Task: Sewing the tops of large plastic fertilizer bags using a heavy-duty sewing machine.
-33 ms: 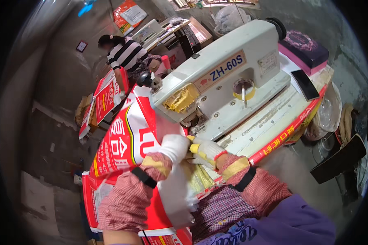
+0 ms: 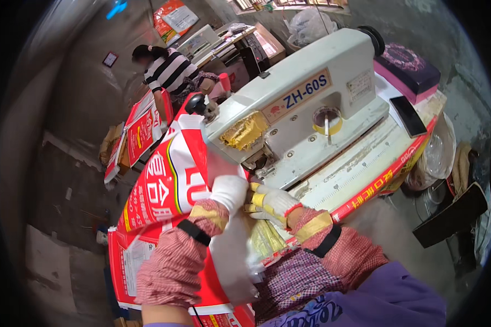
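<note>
A red and white printed woven bag (image 2: 157,191) hangs over the near left end of a grey-white industrial sewing machine (image 2: 305,128). My left hand (image 2: 229,192), in a white glove, is closed on the bag's edge just in front of the needle area (image 2: 259,161). Close beside it is my right hand (image 2: 274,203), in a white glove with yellow finger parts. Its bent fingers meet the bag's edge; their tips are partly hidden. Below the right hand lies a yellowish translucent bundle (image 2: 267,238). More red and white bag material (image 2: 202,278) spreads under my left forearm.
A black phone (image 2: 408,116) and a dark purple and pink box (image 2: 409,68) rest at the table's right end. A tape roll (image 2: 337,124) sits against the machine. Far left, another person (image 2: 172,71) in a striped top handles similar bags (image 2: 142,131).
Almost nothing differs. The view has shifted slightly, and my left forearm sits a little further right and higher. Both hands stay at the bag's edge.
</note>
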`<state>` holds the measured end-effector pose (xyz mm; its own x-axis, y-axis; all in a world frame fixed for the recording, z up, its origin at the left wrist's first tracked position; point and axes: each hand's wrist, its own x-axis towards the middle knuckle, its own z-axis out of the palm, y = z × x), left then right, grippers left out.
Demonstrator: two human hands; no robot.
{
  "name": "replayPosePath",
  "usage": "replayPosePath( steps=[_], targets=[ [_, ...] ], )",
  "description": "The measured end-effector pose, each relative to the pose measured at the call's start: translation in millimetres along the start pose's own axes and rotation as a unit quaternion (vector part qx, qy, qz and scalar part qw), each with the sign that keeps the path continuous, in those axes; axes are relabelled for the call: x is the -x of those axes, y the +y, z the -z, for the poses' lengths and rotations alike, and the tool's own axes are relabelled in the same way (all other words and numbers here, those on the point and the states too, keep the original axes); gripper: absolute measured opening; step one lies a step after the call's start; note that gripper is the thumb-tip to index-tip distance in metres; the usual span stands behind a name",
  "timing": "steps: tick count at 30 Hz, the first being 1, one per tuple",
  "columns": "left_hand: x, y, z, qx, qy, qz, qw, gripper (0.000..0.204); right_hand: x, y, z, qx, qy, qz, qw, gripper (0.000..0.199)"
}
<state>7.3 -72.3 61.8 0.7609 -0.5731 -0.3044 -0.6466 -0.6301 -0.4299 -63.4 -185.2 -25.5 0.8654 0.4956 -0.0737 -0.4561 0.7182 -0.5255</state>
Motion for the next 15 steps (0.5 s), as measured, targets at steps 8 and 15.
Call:
replayPosePath(
  steps=[8,15],
  targets=[
    [53,-41,1,-0.036,0.024,0.027,0.999,0.011,-12,-3,-65,0.749,0.125,0.076,0.646,0.070],
    [246,-65,91,-0.211,0.086,0.089,0.970,0.003,-74,42,-76,0.895,0.072,0.132,0.421,0.035]
  ],
)
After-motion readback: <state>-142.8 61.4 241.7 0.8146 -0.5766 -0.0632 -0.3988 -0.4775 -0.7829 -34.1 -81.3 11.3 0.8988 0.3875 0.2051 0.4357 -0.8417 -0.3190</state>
